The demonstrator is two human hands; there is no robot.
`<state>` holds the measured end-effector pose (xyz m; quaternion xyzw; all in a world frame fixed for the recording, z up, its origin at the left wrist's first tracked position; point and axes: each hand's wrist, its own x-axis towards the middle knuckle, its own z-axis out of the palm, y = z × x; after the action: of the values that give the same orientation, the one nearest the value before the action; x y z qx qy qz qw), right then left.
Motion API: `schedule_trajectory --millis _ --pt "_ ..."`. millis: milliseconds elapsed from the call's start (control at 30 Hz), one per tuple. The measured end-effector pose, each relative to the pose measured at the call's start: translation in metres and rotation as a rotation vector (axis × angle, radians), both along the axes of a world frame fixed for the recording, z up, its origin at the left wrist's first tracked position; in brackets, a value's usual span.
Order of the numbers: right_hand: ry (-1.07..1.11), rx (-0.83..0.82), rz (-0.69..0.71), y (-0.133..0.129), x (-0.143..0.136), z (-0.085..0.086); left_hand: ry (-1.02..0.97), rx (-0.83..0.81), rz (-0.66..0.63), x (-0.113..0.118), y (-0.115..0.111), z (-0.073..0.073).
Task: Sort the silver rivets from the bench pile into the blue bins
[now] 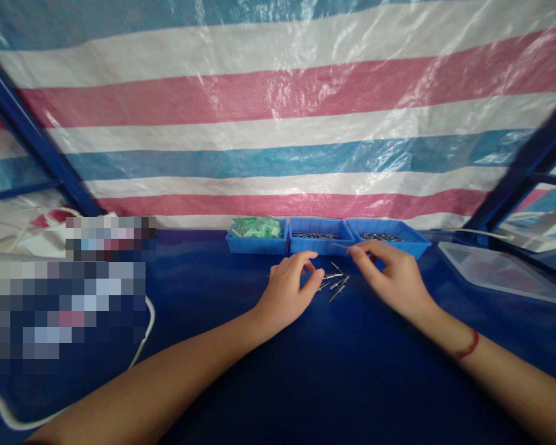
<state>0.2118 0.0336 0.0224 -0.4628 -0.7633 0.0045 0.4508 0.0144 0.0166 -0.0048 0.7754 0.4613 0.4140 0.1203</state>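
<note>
Several thin metal rivet-like pins point(337, 293) lie loose on the dark blue table, between my two hands. My left hand point(293, 285) is at their left edge, its thumb and fingers apart and nothing seen between them. Above and right of the pins, my right hand point(389, 272) pinches one slim metal pin point(339, 246) that points left, in front of the blue bins. The middle bin point(322, 246) holds more long pins, and the right bin point(410, 248) holds small dark metal pieces.
A left blue bin point(258, 245) holds green-and-clear packets. At the right lies a translucent plastic lid point(500, 272). A white cable point(151, 318) loops beside blurred items at the left. Striped sheeting point(278, 142) hangs behind, between blue posts.
</note>
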Motion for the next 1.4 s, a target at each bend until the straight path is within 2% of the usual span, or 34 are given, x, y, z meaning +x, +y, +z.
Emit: schedule_trajectory --millis 100,167,267,367,533,600,767,867,967,1033,1267,1400 --pt "0.096 -0.036 -0.328 0.02 0.027 0.004 0.249 0.023 0.045 0.001 -0.005 0.0" --pt "0.04 -0.031 -0.469 0.031 0.044 0.006 0.381 0.027 0.06 0.002 -0.008 0.001" --pt "-0.101 -0.003 -0.622 0.039 0.061 0.001 0.456 0.012 0.082 0.002 -0.011 0.003" --pt "-0.172 0.001 -0.652 0.044 0.069 -0.009 0.463 -0.002 0.081 0.002 -0.01 0.003" --pt "-0.174 0.08 -0.605 0.051 0.067 -0.018 0.453 0.004 0.068 0.001 -0.008 0.0" --pt "-0.16 0.115 -0.53 0.049 0.06 -0.017 0.457 0.006 0.068 0.001 -0.008 0.0" --pt "-0.165 0.146 -0.127 0.023 0.019 -0.013 0.455 -0.005 0.076 0.0 -0.006 0.0" --pt "-0.176 0.073 0.132 0.002 -0.007 -0.014 0.397 0.0 0.093 0.0 -0.004 -0.001" --pt "-0.22 -0.003 0.288 -0.009 -0.019 -0.017 0.322 -0.002 0.079 0.0 -0.003 -0.002" --pt "-0.203 -0.042 0.313 -0.009 -0.02 -0.019 0.28 -0.002 0.054 -0.001 -0.002 -0.001" --pt "-0.04 -0.217 0.266 -0.004 -0.016 -0.022 0.136 0.03 -0.009 -0.001 -0.002 0.003" --pt "0.049 -0.236 0.273 -0.006 -0.018 -0.02 0.119 0.03 -0.031 0.0 -0.002 0.003"
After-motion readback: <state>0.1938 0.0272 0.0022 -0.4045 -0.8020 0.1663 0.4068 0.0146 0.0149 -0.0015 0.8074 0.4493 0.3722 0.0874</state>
